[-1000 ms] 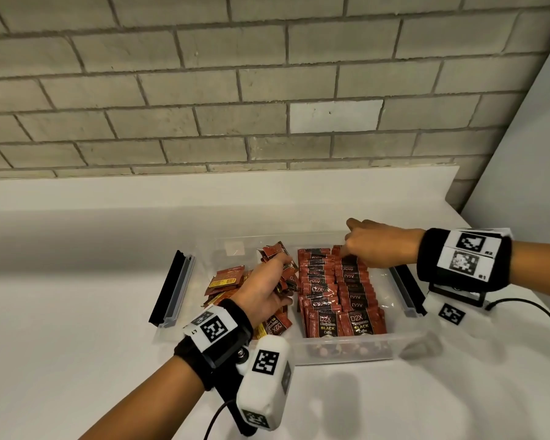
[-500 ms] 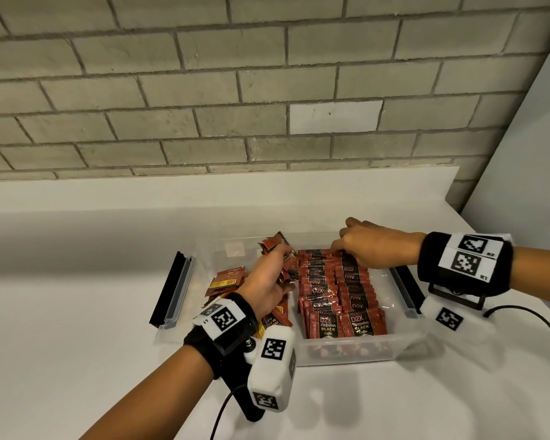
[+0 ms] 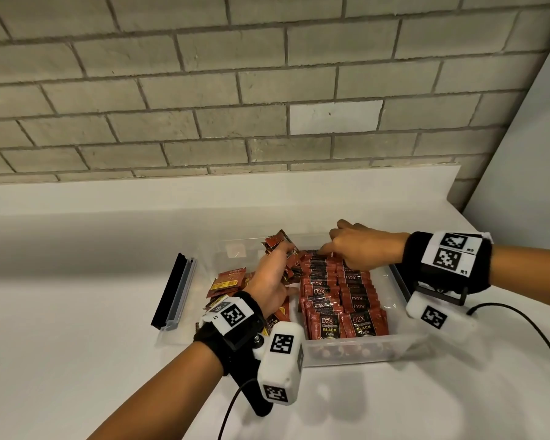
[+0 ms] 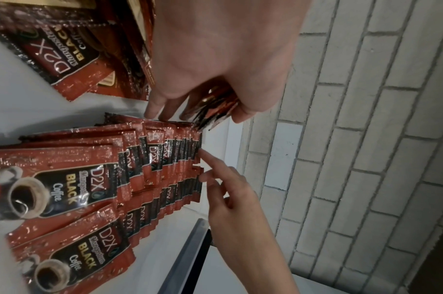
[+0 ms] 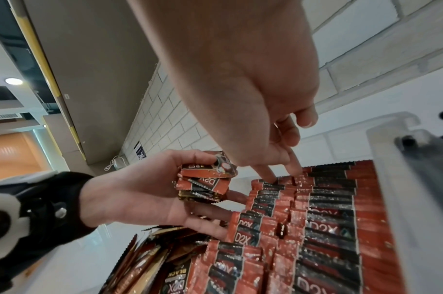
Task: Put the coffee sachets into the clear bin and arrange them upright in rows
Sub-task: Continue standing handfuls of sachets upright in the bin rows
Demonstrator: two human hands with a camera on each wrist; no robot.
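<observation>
The clear bin (image 3: 408, 342) sits on the white counter. Two rows of red coffee sachets (image 3: 340, 300) stand upright in its right half, also seen in the left wrist view (image 4: 150, 159) and the right wrist view (image 5: 323, 199). My left hand (image 3: 283, 254) grips a small bundle of sachets (image 3: 278, 241) just left of the rows' far end; the bundle (image 5: 205, 181) lies between thumb and fingers. My right hand (image 3: 331, 249) reaches over the far end, its straight fingertips (image 5: 268, 175) touching the sachet tops. Loose sachets (image 3: 229, 279) lie flat in the bin's left half.
Black latch flaps hang open at the bin's left end (image 3: 172, 290) and right end (image 3: 400, 281). A black cable (image 3: 521, 325) trails over the counter on the right. A raised white ledge and a brick wall stand close behind the bin.
My left hand has carried its bundle farther back and slightly right, toward the rows' far end. My right hand's fingers have lowered onto the sachet tops there.
</observation>
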